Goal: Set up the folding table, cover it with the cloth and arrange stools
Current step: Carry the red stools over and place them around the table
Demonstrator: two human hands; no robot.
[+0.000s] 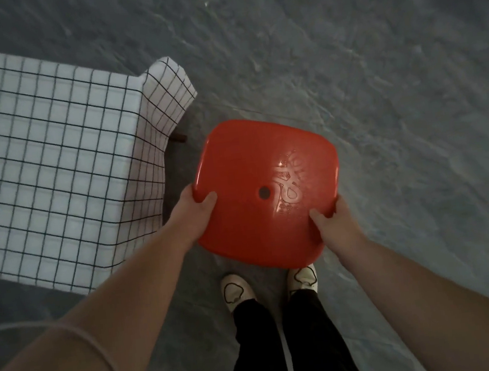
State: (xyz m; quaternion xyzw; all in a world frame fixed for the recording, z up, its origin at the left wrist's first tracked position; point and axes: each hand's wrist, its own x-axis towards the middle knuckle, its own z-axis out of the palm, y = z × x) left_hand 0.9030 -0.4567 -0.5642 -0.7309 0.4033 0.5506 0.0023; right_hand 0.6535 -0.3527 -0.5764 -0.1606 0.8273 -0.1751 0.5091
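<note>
Head view: you hold the red stool (263,189) by its seat, between your two hands. Your left hand (198,211) grips the seat's left edge, thumb on top; your right hand (334,223) clamps its near-right corner the same way. The seat faces up at you, roughly square, one corner pointing toward your shoes (234,289). It sits just right of the worktop, draped in the checked cloth (50,166).

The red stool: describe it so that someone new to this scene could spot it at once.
Find the table under the checked cloth at left. Just right of its corner, above the person's shoes, the red stool is gripped by the left hand and right hand. It is the only red thing, with a small central hole.
</note>
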